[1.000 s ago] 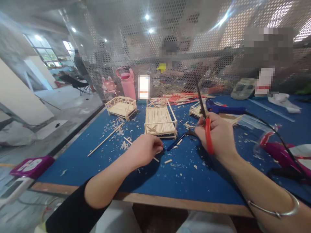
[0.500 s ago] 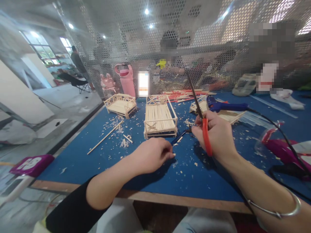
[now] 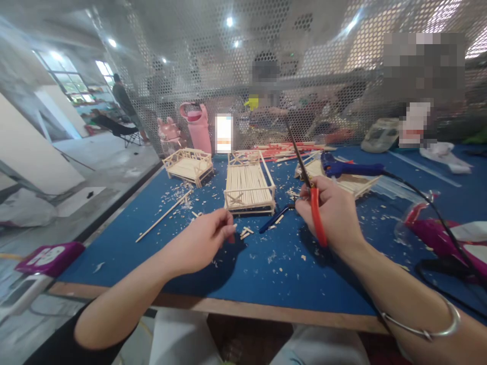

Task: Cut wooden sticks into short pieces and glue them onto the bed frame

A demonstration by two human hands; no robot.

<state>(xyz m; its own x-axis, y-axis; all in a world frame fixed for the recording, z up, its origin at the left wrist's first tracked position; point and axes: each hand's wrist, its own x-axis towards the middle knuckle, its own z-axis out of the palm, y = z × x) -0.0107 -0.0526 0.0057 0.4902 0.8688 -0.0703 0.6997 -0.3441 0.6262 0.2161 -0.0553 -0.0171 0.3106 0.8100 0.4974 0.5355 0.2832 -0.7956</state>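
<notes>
My right hand (image 3: 335, 213) is closed round the red handle of a pair of scissors (image 3: 300, 152), whose dark blades point up and away from me. My left hand (image 3: 209, 235) hovers over the blue table with thumb and fingers pinched; a tiny pale spot shows at the fingertips, but I cannot tell what it is. Just right of it lie several short cut stick pieces (image 3: 246, 232). A small bed-shaped frame of wooden sticks (image 3: 249, 187) stands beyond. A dark blue slim tool (image 3: 276, 219) with a bent tip rests between my hands.
A stick bench (image 3: 189, 166) stands at left, with a long stick (image 3: 163, 217) before it. A blue glue gun (image 3: 353, 167) with a cord lies at right, over another stick piece. Red and pale sticks (image 3: 281, 150), a pink bottle (image 3: 198, 129) and a lit phone (image 3: 223, 133) are along the mesh.
My left hand has moved left, away from the blue tool, and short stick pieces now show on the table beside it. The right hand with the scissors has shifted slightly left.
</notes>
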